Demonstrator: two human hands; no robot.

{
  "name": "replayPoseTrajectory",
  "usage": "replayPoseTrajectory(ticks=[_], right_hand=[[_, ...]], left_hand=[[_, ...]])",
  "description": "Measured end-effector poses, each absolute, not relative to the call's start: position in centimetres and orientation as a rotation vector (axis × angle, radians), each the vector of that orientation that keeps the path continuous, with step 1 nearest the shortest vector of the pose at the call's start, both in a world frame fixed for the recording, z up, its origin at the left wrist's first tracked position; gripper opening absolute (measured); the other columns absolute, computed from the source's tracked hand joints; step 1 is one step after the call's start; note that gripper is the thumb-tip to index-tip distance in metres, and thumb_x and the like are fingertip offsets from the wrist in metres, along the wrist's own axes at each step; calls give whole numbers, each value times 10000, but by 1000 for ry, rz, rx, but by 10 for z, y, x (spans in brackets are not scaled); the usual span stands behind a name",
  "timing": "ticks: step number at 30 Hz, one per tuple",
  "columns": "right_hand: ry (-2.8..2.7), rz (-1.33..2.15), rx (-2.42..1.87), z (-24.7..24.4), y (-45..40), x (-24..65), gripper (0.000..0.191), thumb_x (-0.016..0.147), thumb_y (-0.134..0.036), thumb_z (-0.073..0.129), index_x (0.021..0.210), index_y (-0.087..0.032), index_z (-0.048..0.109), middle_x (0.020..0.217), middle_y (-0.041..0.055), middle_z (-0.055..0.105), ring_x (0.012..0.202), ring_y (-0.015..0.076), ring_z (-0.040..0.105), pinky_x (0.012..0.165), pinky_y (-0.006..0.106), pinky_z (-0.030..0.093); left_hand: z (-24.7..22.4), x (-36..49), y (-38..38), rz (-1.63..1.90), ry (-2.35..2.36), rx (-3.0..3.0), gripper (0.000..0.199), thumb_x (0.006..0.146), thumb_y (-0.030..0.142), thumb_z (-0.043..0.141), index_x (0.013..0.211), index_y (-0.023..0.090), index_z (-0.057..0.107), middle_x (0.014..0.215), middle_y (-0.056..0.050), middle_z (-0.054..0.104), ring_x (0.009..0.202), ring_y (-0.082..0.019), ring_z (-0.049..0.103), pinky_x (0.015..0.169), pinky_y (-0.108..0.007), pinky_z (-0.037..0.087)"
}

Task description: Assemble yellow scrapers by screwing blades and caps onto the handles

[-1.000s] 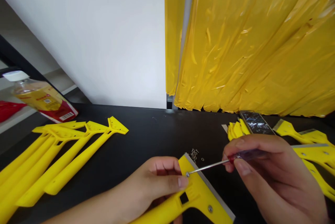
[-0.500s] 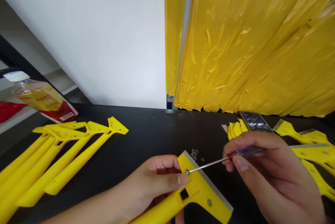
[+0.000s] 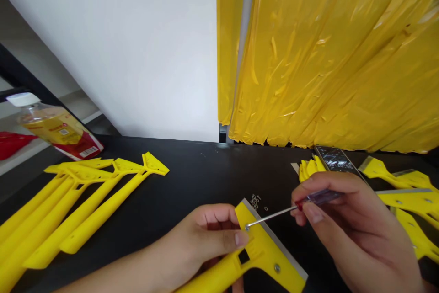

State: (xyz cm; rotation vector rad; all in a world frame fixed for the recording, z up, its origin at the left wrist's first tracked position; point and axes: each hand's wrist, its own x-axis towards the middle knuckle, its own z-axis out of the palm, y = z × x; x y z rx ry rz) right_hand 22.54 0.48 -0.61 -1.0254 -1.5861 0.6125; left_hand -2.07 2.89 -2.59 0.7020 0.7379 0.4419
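My left hand (image 3: 212,233) grips a yellow plastic scraper (image 3: 262,249) near its head, thumb on top and fingers underneath. A metal blade (image 3: 279,245) runs along the scraper's far edge. Between the thumb and fingers of my right hand (image 3: 356,229) is a screwdriver (image 3: 320,198) with a clear handle and a red collar. Its thin shaft slants down to the left, and the tip meets a screw (image 3: 247,227) near my left thumb. A second screw (image 3: 277,268) sits in the other end of the head. Small nuts (image 3: 254,201) lie on the table just beyond the blade.
Several yellow scraper handles (image 3: 113,206) lie side by side at left, before a bottle (image 3: 58,126) with a white cap. At right are scrapers with blades (image 3: 408,197), yellow pieces (image 3: 310,168) and a phone (image 3: 338,160). Yellow plastic sheeting (image 3: 329,55) hangs behind the black table (image 3: 192,169).
The scraper and my left hand have shifted very slightly right. My right hand and the screwdriver handle have moved a little left; the tip stays on the same screw.
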Motion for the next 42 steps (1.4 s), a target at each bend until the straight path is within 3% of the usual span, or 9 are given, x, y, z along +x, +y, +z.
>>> replayPoseTrajectory(ticks=[22, 42], right_hand=[[-1658, 511, -1013, 2, 2, 222, 283, 938, -111, 627, 1154, -292, 655, 915, 16, 705, 710, 157, 694, 628, 219, 610], [-1639, 534, -1008, 0, 2, 224, 304, 954, -89, 609, 1188, -281, 635, 970, 8, 697, 779, 127, 694, 720, 154, 596]], left_hand=[[-24, -22, 30, 403, 762, 732, 325, 821, 408, 818, 1025, 172, 726, 897, -100, 804, 509, -124, 699, 467, -167, 526], [-20, -21, 29, 406, 761, 721, 268, 857, 358, 774, 1044, 175, 718, 907, -104, 805, 486, -114, 694, 432, -146, 516]])
